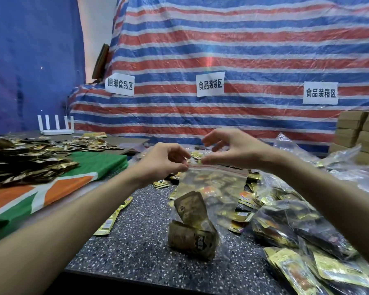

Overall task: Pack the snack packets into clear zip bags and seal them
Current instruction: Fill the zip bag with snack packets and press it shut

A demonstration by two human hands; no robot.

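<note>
**Zip bag (213, 184) pinched at one top corner**

Tarp (222, 39) in red, white and blue stripes fills the back of the view, and three paper signs (210, 84) are stuck on it. Below it runs the dark speckled surface (136, 241). A green and orange cloth (51, 188) covers its left part, with a heap of loose packets (26, 158) on the cloth. Filled clear bags (285, 220) and more gold packets (339, 271) crowd the right side. Cardboard boxes (358, 133) are stacked behind them at the far right.

I hold the zip bag upright in the middle, its red-lined seal stretched sideways between my wrists and its bottom down at the surface. My left grip (164, 160) is clamped on the bag's top left corner, thumb and fingers pinched together on the seal strip. My right grip (232, 150) is apart, with the fingers loosely curled above the seal. Its thumb tip is just over the strip, and I cannot tell whether it touches.

Two snack packets (192, 209) sit inside the bag. One leans upright and the other lies curled beneath it at the bottom. A long gold packet (113, 218) lies alone on the surface to the left. A white router (55, 128) stands at the far left edge.
</note>
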